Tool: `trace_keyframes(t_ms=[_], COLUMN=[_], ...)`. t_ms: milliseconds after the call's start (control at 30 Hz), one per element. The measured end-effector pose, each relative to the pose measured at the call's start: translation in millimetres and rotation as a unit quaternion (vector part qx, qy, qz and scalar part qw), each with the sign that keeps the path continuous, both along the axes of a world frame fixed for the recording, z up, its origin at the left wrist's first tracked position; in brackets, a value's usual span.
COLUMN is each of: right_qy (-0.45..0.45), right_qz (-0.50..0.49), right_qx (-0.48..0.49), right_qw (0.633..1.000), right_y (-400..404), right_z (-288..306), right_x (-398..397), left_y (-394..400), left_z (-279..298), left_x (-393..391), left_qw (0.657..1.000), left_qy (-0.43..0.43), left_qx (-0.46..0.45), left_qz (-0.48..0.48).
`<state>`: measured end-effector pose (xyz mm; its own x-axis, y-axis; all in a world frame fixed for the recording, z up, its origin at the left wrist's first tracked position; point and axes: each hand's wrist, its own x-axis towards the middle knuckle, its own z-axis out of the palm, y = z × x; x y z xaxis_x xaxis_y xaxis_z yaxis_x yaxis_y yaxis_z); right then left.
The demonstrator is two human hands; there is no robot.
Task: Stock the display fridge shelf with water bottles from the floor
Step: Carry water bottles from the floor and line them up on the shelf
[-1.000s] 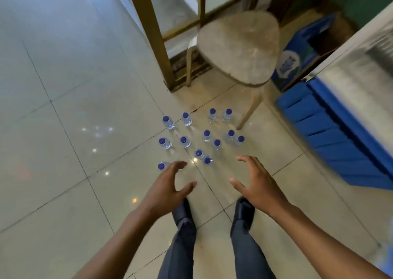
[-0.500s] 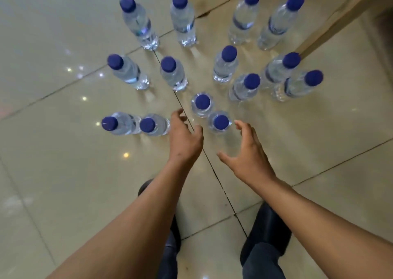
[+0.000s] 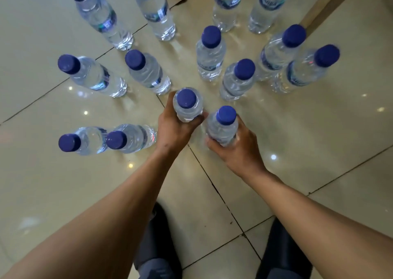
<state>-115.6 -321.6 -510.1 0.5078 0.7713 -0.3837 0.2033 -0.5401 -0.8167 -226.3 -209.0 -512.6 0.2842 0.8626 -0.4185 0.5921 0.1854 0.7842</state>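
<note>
A glossy beige tiled floor (image 3: 319,142) fills the view, crossed by dark grout lines and dotted with light reflections; a pale wooden leg (image 3: 327,6) slants in at the upper right. Bare tile lies open to the left and right of the person's forearms, with dark shoes (image 3: 157,232) below. Clear water bottles with blue caps stand upright in a loose cluster across the upper half, all sealed and full. The left hand (image 3: 172,129) grasps the near centre bottle (image 3: 187,106) around its body, and the right hand (image 3: 236,151) grasps the bottle beside it (image 3: 223,125); the two bottles stand just apart. A pair of bottles (image 3: 125,139) stands touching just left of the left hand.
</note>
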Motion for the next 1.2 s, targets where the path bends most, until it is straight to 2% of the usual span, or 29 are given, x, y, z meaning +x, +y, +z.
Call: trace_keyframes(t_ms=[133, 233, 333, 467, 633, 833, 1067, 1200], right_qy=[0.017, 0.047, 0.115, 0.152, 0.124, 0.038, -0.095, -0.167], right_qz=[-0.059, -0.122, -0.173, -0.205, -0.244, -0.27, -0.316, -0.345], right_qx=[-0.02, -0.02, 0.013, 0.09, 0.152, 0.203, 0.244, 0.287], right_qw=[0.998, 0.991, 0.978, 0.963, 0.95, 0.94, 0.912, 0.878], right_y=[-25.0, -43.6, -57.1, -61.9, -64.0, -77.9, -117.2, -145.1], right_z=[25.6, 69.0, 133.0, 254.8, 432.6, 622.4, 791.8, 873.4], right_x=[17.9, 31.2, 42.2, 60.7, 86.6, 107.5, 127.6, 157.0], left_y=[-11.3, -37.4, -60.5, -69.0, -66.6, -70.8, -71.6, -70.5], left_z=[28.6, 78.9, 151.5, 272.6, 442.0, 623.0, 796.3, 883.7], left_x=[8.6, 12.1, 19.2, 37.5, 72.9, 109.9, 157.8, 199.0], left_qw=[0.998, 0.99, 0.977, 0.973, 0.969, 0.947, 0.907, 0.865], left_qy=[0.011, -0.043, -0.103, -0.138, -0.18, -0.253, -0.314, -0.362], left_qx=[-0.056, -0.131, -0.184, -0.183, -0.16, -0.151, -0.085, -0.031], left_qz=[-0.005, 0.023, 0.036, -0.004, -0.057, -0.126, -0.266, -0.347])
